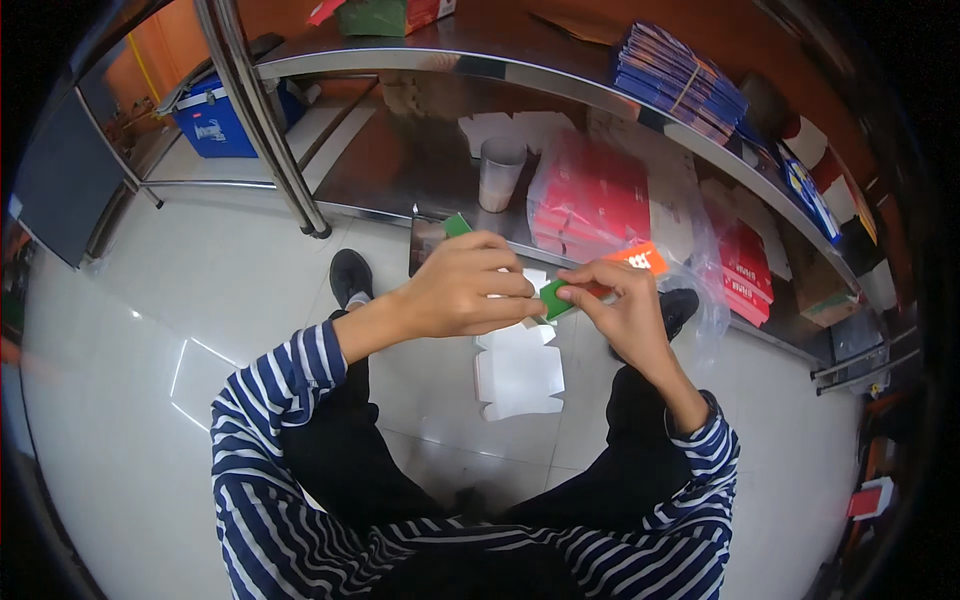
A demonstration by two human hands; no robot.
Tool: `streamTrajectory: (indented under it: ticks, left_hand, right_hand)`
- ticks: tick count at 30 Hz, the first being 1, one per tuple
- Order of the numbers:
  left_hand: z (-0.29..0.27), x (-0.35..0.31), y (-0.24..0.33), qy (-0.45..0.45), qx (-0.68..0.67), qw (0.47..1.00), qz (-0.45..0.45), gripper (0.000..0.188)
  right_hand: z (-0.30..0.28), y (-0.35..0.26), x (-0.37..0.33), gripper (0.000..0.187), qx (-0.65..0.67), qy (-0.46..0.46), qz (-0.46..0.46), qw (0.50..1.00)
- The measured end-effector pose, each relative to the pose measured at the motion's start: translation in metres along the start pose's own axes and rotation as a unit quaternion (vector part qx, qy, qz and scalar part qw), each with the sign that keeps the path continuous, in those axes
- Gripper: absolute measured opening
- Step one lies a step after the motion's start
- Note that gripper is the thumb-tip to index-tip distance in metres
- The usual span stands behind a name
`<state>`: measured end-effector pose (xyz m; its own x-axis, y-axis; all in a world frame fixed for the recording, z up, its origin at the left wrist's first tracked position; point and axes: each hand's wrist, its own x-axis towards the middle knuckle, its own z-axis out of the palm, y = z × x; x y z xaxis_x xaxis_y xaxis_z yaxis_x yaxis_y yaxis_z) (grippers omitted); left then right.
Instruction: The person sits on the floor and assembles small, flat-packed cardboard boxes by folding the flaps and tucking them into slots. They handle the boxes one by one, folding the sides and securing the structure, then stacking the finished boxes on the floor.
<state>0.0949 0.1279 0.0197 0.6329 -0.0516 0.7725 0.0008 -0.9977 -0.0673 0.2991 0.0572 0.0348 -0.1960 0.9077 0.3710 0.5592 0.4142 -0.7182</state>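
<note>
In front of me, both hands hold a thin cardboard carton with green and orange faces. Its green part [553, 300] shows between my hands, and an orange end [648, 258] sticks out past the right one. My left hand [465, 285] is closed round the left part, with a green corner beyond its knuckles. Thumb and fingers of my right hand [625, 305] pinch the green part. Directly below is a white cardboard blank [518, 372] with notched tabs; I cannot tell whether it joins the held carton or lies on the floor.
A low metal shelf [420, 170] ahead bears a grey cup [501, 175] and red packs in plastic [595, 195]. Above, another shelf holds banded blue leaflets [680, 85]. A dark flat object [426, 245] stands by the shelf edge. At left is a blue cooler box [215, 125].
</note>
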Motion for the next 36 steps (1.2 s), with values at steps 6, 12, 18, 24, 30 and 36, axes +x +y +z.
streamTrajectory:
  ticks: [6,12,18,24,30,36]
  left_hand:
    - [0.006,0.001,0.007,-0.005,0.093,0.993,0.073,0.011]
    - [0.011,-0.004,0.007,-0.026,0.140,0.984,0.104,0.007]
    - [0.018,-0.004,0.008,-0.021,0.138,0.986,0.094,0.005]
    - [0.019,-0.004,0.006,-0.064,0.072,0.995,-0.011,0.009]
    - [0.023,0.001,0.005,-0.015,0.062,0.997,-0.047,0.010]
    - [0.024,0.004,0.008,-0.020,0.069,0.992,-0.107,0.013]
  right_hand:
    - [0.006,-0.015,-0.002,0.022,-0.092,-0.009,-0.101,0.991]
    - [0.008,-0.019,-0.004,0.030,-0.137,-0.024,-0.132,0.981]
    - [0.010,-0.016,-0.003,0.027,-0.162,-0.036,-0.133,0.977]
    - [0.009,-0.016,-0.004,0.023,-0.124,-0.060,-0.103,0.985]
    - [0.016,-0.020,-0.006,0.050,-0.177,0.008,-0.148,0.973]
    - [0.018,-0.018,-0.001,0.058,-0.230,0.014,-0.123,0.965]
